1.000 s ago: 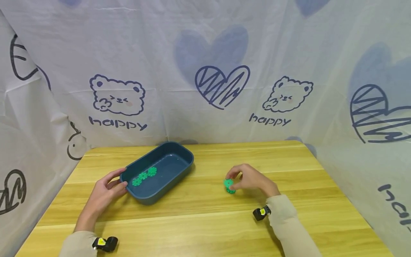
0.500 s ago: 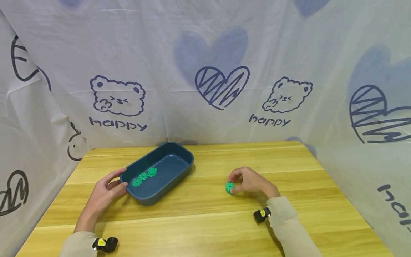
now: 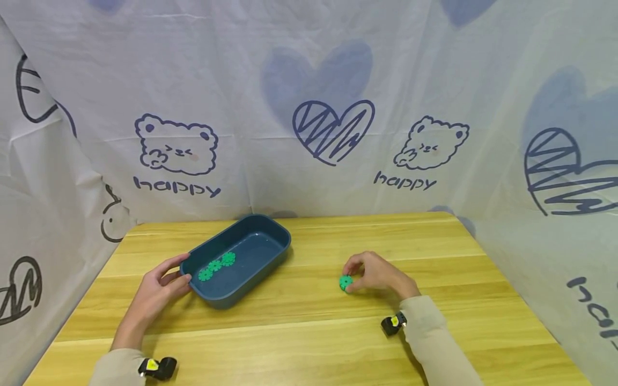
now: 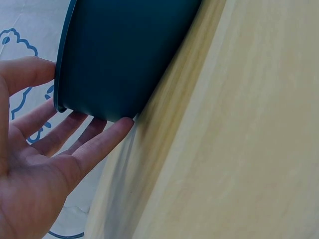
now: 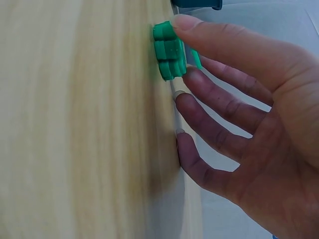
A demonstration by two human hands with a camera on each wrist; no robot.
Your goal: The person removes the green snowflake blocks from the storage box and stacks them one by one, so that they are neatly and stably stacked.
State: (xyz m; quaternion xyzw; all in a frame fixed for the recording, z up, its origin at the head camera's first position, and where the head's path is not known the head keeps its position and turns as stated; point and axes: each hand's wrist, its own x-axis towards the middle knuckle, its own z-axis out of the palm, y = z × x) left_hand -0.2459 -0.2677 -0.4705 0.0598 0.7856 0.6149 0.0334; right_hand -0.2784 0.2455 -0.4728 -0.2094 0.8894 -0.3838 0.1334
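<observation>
A dark blue plastic bin (image 3: 232, 297) stands at the left of the table with several green snowflake-shaped discs (image 3: 214, 265) inside, along its far wall. At its left end my left hand (image 3: 156, 289) holds the bin, thumb and fingers spread round the rim and outer wall. To the right of the bin, my right hand (image 3: 376, 273) pinches a green disc (image 3: 345, 282) between thumb and fingers, low over the table. In the right wrist view the green piece (image 5: 168, 50) looks thick, like stacked discs. A thin green edge (image 5: 196, 59) shows behind it, partly hidden by the fingers.
The wooden table (image 3: 309, 343) reaches back to a white cloth (image 3: 251, 80) printed with hearts and bears, which also hangs at both sides. Black wrist cameras sit on the left cuff (image 3: 158, 368) and right cuff (image 3: 393, 324).
My right hand has lowered slightly; the green disc, earlier seen above another, now lines up with it. The left hand and the bin have stayed put.
</observation>
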